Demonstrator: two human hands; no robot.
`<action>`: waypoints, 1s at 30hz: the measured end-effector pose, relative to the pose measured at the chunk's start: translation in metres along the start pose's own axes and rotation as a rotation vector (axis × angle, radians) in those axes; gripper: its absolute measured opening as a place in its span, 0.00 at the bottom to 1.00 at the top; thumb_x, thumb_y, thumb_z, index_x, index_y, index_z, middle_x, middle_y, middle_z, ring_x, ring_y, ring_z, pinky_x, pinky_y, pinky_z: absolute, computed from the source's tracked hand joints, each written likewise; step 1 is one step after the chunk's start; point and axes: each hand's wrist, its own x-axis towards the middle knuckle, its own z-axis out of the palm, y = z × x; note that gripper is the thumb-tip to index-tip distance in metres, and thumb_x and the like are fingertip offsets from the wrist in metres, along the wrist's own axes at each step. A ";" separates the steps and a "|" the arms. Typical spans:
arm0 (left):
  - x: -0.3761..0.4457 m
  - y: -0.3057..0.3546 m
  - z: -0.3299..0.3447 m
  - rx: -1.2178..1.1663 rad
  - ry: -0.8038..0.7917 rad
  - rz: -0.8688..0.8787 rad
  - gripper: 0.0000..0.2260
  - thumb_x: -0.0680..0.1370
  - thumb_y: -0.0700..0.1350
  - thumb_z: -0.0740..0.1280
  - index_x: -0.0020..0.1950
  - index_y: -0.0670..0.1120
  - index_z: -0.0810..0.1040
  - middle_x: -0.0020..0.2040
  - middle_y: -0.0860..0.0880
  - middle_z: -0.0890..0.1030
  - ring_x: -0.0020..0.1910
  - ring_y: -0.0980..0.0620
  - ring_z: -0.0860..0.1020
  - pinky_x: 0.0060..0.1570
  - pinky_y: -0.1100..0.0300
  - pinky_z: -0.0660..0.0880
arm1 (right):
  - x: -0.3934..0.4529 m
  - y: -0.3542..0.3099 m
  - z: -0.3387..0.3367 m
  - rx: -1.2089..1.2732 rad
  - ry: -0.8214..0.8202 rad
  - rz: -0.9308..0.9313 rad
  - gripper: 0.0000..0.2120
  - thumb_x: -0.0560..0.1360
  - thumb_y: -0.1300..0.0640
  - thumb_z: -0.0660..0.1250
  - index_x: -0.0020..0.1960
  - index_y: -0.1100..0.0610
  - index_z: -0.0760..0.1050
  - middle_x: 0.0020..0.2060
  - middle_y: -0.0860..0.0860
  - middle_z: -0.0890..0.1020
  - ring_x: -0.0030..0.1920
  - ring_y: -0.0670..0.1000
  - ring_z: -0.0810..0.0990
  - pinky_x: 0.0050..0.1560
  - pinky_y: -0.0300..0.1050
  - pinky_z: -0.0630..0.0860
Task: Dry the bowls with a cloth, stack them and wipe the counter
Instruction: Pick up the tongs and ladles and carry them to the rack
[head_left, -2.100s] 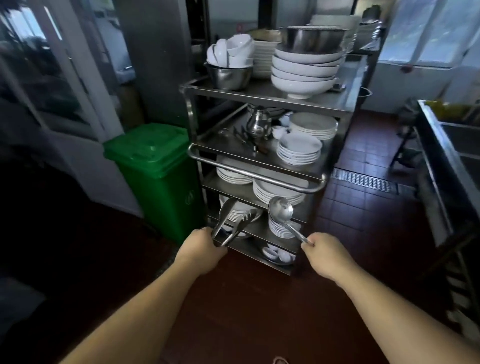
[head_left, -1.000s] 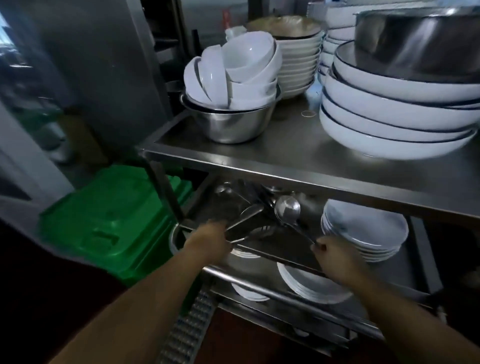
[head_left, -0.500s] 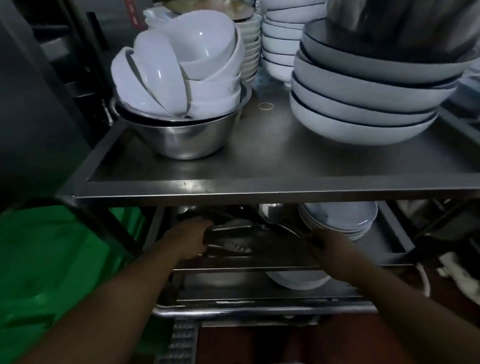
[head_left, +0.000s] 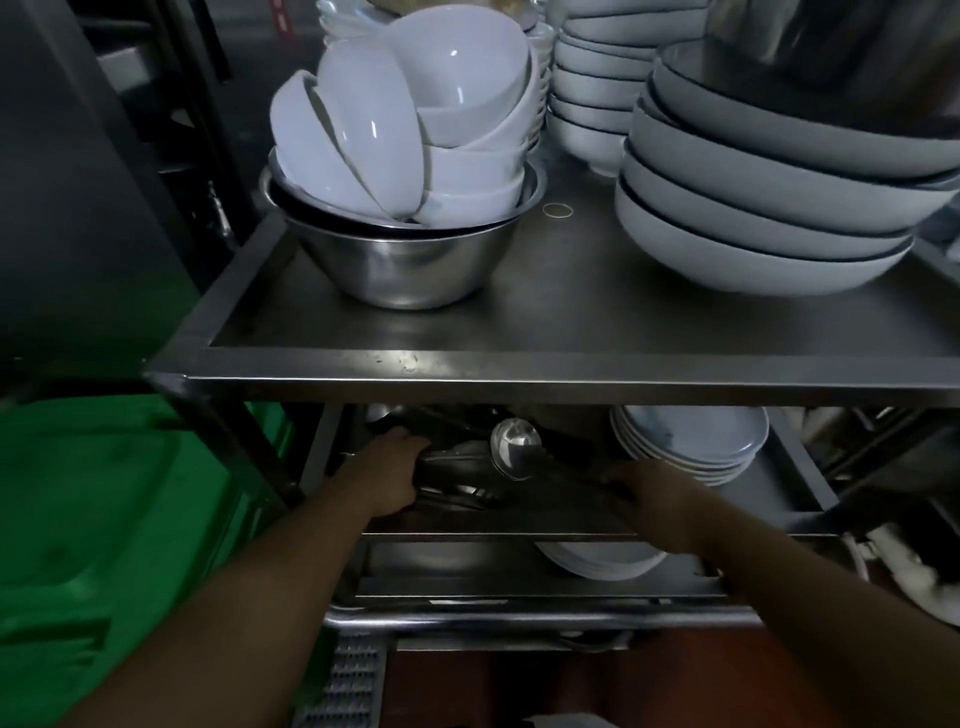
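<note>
Left hand (head_left: 392, 475) is gripping tongs (head_left: 457, 467), right hand (head_left: 657, 499) is holding the ladle (head_left: 514, 447); exact finger curl is too dark to tell. I'd be lowering both flat onto the second shelf (head_left: 519, 532), clear of the plates (head_left: 691, 441).

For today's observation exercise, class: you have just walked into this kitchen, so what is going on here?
A person is reaching both arms into the second shelf of a stainless steel trolley. The left hand grips metal tongs, and the right hand holds the handle of a steel ladle lying on that shelf beside a stack of white plates. On top, small white bowls sit heaped in a steel mixing bowl, next to stacked wide white bowls. No cloth is visible.
</note>
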 end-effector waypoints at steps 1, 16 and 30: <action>-0.002 0.000 -0.001 -0.011 0.004 -0.003 0.33 0.73 0.39 0.73 0.79 0.49 0.71 0.73 0.46 0.71 0.70 0.44 0.74 0.65 0.59 0.71 | 0.003 -0.001 0.000 -0.007 -0.015 0.004 0.08 0.82 0.49 0.66 0.59 0.46 0.81 0.47 0.47 0.83 0.45 0.48 0.82 0.50 0.47 0.79; -0.055 -0.007 -0.002 -0.121 0.179 -0.017 0.30 0.75 0.44 0.71 0.78 0.53 0.72 0.73 0.48 0.73 0.71 0.47 0.73 0.69 0.62 0.69 | 0.031 0.001 0.005 -0.053 -0.112 -0.103 0.07 0.84 0.49 0.64 0.61 0.44 0.78 0.51 0.43 0.81 0.50 0.42 0.80 0.56 0.43 0.77; -0.068 0.015 0.005 -0.112 0.185 0.011 0.29 0.78 0.44 0.70 0.80 0.52 0.70 0.75 0.48 0.72 0.74 0.49 0.70 0.74 0.61 0.66 | 0.044 -0.003 0.025 -0.175 -0.044 -0.049 0.08 0.84 0.47 0.63 0.63 0.45 0.72 0.51 0.49 0.82 0.49 0.48 0.82 0.55 0.52 0.82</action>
